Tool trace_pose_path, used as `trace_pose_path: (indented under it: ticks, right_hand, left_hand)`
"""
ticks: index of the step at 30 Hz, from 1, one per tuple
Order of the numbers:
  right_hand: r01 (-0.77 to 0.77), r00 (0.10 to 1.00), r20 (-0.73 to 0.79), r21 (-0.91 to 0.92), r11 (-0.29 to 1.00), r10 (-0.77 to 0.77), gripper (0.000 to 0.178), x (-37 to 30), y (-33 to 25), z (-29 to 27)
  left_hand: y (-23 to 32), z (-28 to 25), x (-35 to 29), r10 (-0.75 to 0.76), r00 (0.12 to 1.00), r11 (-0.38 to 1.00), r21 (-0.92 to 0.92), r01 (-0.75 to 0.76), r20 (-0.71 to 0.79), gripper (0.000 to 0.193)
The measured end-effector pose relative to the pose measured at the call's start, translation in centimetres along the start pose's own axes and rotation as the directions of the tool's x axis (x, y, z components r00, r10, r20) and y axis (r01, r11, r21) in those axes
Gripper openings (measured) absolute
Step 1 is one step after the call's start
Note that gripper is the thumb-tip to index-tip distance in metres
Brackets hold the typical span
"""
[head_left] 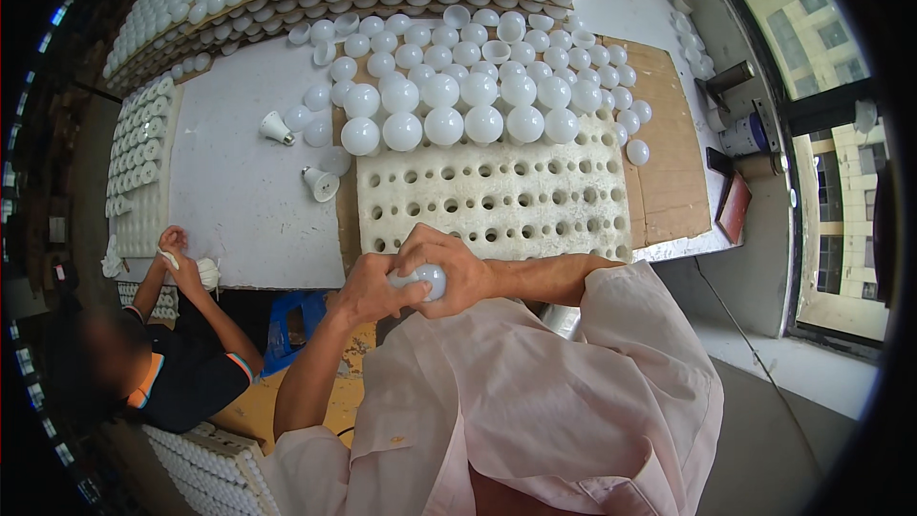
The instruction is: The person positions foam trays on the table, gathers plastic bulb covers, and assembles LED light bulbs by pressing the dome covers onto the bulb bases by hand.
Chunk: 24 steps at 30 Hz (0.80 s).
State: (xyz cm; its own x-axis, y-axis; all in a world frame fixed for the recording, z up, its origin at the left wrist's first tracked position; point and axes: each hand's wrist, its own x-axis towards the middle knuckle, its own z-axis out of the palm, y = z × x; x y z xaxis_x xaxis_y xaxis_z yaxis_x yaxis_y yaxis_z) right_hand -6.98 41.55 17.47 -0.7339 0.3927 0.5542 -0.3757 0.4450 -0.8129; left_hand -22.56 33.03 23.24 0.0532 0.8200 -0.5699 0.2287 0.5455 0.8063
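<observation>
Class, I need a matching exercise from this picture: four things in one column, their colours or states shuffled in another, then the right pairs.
Column one
1. Foam tray
2. Stool
3. Right hand
4. Cardboard

Column two
A. Gripping a white bulb
B. Brown
C. Dotted with rows of holes
D. Blue

Pairs: 1-C, 2-D, 3-A, 4-B

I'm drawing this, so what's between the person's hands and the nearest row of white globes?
In the head view, part of a pale board, with rows of open holes, lies between the globes and the left hand and right hand.
</observation>
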Motion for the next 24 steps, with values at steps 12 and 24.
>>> trace_pose_path:
  ticks: [12,24]
  right_hand:
    - [-0.627,0.773,0.071,-0.066,0.777,0.630,0.064,0.6,1.9,1.1]
    - [-0.310,0.943,-0.111,-0.636,0.706,0.314,0.068,7.9,7.0,3.2]
  left_hand:
    - [-10.1,-3.1,4.2,0.036,0.987,0.951,-0.310,0.014,0.155,0.054]
    - [-14.1,-11.8,2.6,0.330,0.753,0.897,-0.059,-0.437,-0.570,0.028]
